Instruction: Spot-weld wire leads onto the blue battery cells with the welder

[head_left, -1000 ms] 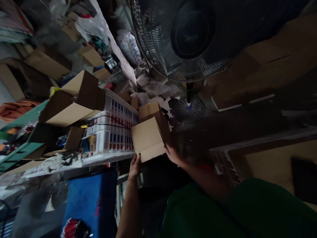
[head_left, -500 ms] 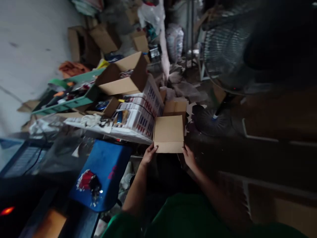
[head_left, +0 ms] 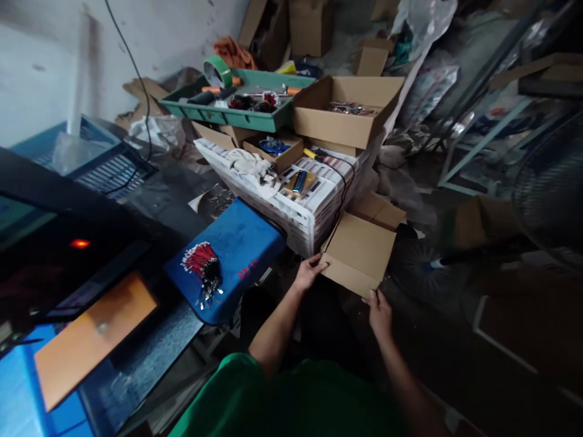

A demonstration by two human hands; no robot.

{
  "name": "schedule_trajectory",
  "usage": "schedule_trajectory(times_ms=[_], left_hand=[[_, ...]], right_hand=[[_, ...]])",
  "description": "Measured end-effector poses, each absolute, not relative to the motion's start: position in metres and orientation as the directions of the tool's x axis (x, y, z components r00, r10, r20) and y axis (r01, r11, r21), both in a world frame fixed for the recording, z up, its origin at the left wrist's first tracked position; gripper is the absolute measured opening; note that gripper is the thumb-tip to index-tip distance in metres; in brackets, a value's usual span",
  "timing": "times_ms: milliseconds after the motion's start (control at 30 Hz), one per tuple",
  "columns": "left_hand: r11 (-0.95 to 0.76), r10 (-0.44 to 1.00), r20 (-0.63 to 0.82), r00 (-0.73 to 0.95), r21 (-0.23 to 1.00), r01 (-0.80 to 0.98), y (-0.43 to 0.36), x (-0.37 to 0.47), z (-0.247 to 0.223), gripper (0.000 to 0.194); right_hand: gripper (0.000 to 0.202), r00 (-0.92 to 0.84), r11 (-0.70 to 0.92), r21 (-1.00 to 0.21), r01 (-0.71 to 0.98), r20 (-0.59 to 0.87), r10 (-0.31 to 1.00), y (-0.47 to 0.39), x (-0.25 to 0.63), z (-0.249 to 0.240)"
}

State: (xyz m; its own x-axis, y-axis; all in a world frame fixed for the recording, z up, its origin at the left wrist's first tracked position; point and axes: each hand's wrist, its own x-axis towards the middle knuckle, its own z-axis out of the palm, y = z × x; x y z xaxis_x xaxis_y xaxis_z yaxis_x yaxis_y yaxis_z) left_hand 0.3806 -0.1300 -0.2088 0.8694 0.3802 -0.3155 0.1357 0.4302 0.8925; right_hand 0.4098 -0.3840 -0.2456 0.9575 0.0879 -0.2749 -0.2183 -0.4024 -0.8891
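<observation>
Here, beside the white slatted plastic crate (head_left: 300,223), the brown rectangular cardboard box (head_left: 359,247) spans between the bare left hand (head_left: 310,273), pinching its crate-side edge, and the bare right hand (head_left: 379,311), seemingly gripping the corner farther from the crate.

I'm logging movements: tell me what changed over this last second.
The view swung left, so the fan slid to the picture's right edge and the red wires came fully into view. Nothing was grasped or released; the left hand and right hand still hold the cardboard box.
</observation>
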Motion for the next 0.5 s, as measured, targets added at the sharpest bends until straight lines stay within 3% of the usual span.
schedule_trajectory(times_ms=[200,500], left_hand=[[0.436,0.365,-0.275,0.890,0.895,0.098,-0.133,0.376,-0.225,0.075],[0.450,0.496,-0.351,0.794,0.886,0.111,-0.142,0.369,-0.264,0.070]], right_hand=[[0.083,0.964,-0.428,-0.882,-0.196,-0.253,0.081,-0.383,0.406,-0.241],[0.074,0.960,-0.421,-0.882,-0.210,-0.268,0.082,-0.383,0.405,-0.243]])
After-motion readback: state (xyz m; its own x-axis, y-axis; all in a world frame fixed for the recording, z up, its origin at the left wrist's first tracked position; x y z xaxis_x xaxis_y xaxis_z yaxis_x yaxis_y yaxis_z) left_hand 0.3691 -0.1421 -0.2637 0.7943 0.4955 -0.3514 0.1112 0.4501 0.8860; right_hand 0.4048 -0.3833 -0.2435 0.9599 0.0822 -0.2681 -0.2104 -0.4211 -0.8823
